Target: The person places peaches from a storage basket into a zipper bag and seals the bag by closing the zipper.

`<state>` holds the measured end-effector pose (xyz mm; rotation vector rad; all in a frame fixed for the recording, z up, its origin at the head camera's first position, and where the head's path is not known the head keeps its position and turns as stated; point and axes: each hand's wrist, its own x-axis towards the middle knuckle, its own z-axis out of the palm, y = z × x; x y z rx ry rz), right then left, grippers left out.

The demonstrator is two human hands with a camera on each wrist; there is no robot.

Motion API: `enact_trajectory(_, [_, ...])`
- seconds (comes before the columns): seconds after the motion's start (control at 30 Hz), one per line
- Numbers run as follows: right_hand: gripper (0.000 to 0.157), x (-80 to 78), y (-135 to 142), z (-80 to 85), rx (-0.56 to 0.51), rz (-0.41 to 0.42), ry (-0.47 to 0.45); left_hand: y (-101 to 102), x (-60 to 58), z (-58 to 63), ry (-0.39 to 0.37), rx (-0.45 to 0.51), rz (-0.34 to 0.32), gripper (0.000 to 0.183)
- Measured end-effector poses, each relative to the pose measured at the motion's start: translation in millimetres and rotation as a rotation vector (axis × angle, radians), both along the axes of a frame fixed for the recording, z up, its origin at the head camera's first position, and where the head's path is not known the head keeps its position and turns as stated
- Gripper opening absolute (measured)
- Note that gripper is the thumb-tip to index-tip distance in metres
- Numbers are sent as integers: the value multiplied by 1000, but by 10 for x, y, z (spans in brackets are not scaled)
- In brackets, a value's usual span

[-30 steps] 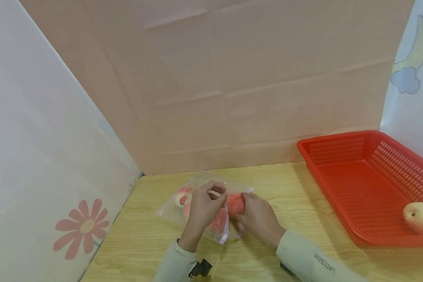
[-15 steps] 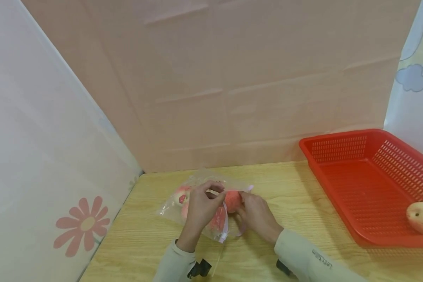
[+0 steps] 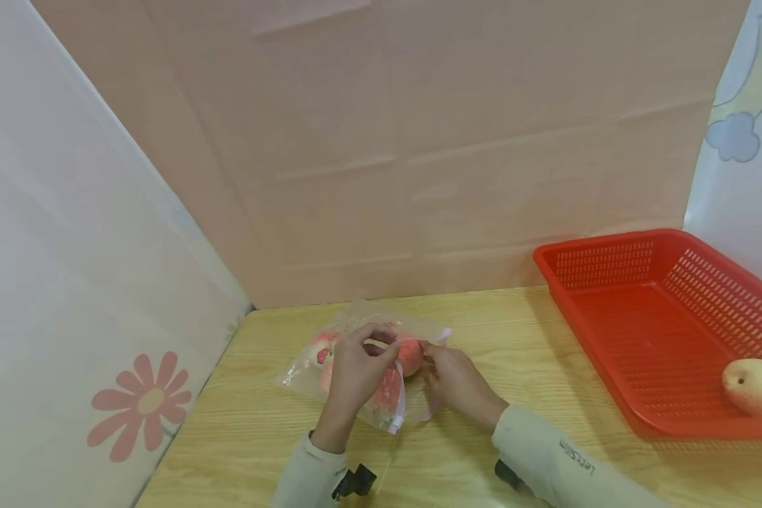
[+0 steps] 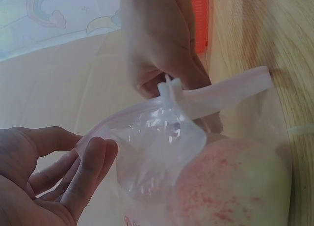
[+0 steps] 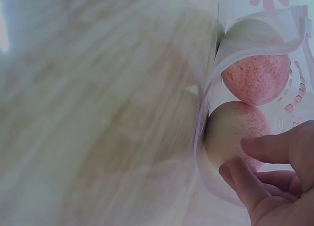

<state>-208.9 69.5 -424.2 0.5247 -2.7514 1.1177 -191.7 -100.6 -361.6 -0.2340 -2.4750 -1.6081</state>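
Note:
A clear zip bag (image 3: pixel 362 416) with a pinkish seal strip lies on the table with several peaches inside. My left hand (image 3: pixel 358 370) pinches the lip of its mouth between thumb and fingers, as the left wrist view also shows (image 4: pixel 59 172). At the mouth is a pink peach (image 3: pixel 410 357). My right hand (image 3: pixel 458 384) has thumb and bent fingertips on that peach (image 5: pixel 229 125) in the right wrist view. Another peach (image 5: pixel 257 78) lies beside it behind the bag's plastic. My left hand partly covers the peaches in the head view.
A red plastic basket (image 3: pixel 641 317) stands at the right of the wooden table (image 3: pixel 502 324), holding one pale peach (image 3: pixel 758 386). A pinkish-brown backdrop (image 3: pixel 470 176) rises behind the table, and a white flowered wall (image 3: pixel 101 247) borders the left.
My right hand has moved left with the peach, which is now farther into the bag's mouth and more visible. The left hand keeps its pinch on the lip.

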Motion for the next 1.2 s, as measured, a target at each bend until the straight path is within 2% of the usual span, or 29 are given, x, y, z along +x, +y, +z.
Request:
enact_trajectory(0.2, [50, 58, 79, 29, 23, -11, -59, -12, -7, -11, 3, 3, 6, 9])
enact_trajectory(0.4, [44, 190, 298, 154, 45, 7, -123, -7, -25, -7, -7, 25, 9, 11])
enact_trajectory(0.53, [38, 311, 501, 273, 89, 26, -110, -6, -25, 6, -2, 32, 8, 14])
enact_trajectory(0.7, [38, 461, 740, 428, 145, 38, -90, 3, -17, 12, -4, 50, -4, 13])
enact_trajectory(0.83, [35, 530, 894, 507, 188, 50, -39, -11, -22, 1, -7, 65, -5, 12])
enact_trajectory(1.07, [34, 602, 1175, 550, 224, 9, -10, -6, -36, -25, 6, 54, -14, 11])
enact_trajectory(1.2, [36, 627, 1337, 579, 278, -32, 44, -18, -45, -25, 18, 50, -13, 11])
